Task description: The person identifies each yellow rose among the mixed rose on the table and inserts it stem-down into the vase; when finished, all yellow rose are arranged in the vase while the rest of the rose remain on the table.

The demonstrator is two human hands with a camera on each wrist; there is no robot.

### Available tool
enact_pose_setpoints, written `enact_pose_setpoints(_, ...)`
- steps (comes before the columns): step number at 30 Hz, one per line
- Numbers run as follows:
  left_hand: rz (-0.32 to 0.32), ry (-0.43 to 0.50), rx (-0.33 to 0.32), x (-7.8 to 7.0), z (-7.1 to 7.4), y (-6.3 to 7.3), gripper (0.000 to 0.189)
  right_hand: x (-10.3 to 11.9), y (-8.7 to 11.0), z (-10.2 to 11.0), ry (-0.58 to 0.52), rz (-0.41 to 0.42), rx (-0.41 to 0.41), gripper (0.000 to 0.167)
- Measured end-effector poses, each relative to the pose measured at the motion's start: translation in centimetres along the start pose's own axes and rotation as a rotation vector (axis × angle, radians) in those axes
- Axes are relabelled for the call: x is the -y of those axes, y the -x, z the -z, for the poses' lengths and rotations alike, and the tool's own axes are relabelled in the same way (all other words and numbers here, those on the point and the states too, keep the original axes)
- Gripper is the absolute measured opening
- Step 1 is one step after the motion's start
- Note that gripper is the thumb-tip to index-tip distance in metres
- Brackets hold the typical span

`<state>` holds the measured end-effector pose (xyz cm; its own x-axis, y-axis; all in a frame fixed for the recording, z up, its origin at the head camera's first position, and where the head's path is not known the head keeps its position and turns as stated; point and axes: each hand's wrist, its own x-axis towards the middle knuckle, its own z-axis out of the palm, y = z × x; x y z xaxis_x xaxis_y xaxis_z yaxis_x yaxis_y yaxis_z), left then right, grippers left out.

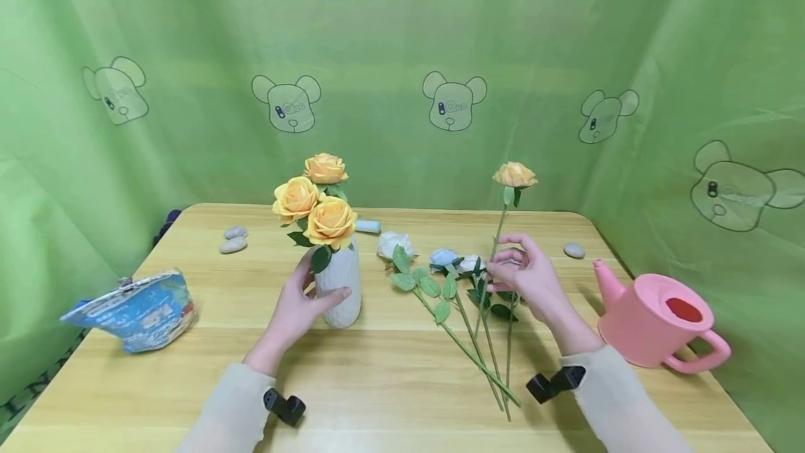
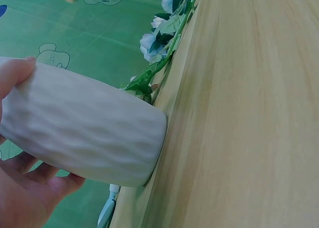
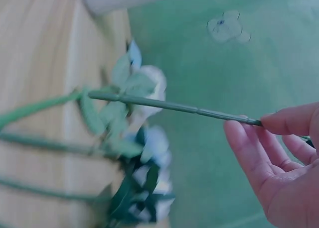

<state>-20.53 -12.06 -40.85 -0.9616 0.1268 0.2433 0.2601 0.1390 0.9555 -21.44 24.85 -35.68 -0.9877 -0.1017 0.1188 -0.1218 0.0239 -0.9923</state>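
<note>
My left hand (image 1: 300, 307) grips the side of a white textured vase (image 1: 347, 284), fingers and thumb curled round it. The vase (image 2: 89, 126) stands upright on the table, and several yellow-orange roses (image 1: 332, 222) rise from its mouth. On the right, my right hand (image 1: 527, 277) pinches the green stem of a single peach-coloured rose (image 1: 515, 175), held upright above the table. In the right wrist view the lower stem (image 3: 172, 106) sticks out past the thumb and fingertips, its cut end free. Beneath that hand lie white and blue roses (image 1: 444, 258), their stems pointing towards me.
A pink watering can (image 1: 648, 313) stands at the right edge. To the left sits a crumpled blue-and-white bag (image 1: 154, 317). Grey stones (image 1: 233, 245) lie at the back left, another stone (image 1: 574, 250) at the back right. A pale blue object (image 1: 367, 226) lies behind the vase.
</note>
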Motion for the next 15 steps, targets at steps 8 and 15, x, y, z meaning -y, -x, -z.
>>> enact_pose_setpoints(8, 0.018, -0.002, 0.008, -0.6, 0.0, 0.2, 0.086, 3.4, -1.5, -4.1, -0.041, 0.117, 0.049, 0.033)
enact_pose_setpoints(15, 0.014, 0.005, 0.016, -1.2, -0.1, 0.3, 0.087, 6.0, -3.1, -8.2, -0.084, 0.207, 0.040, 0.030)
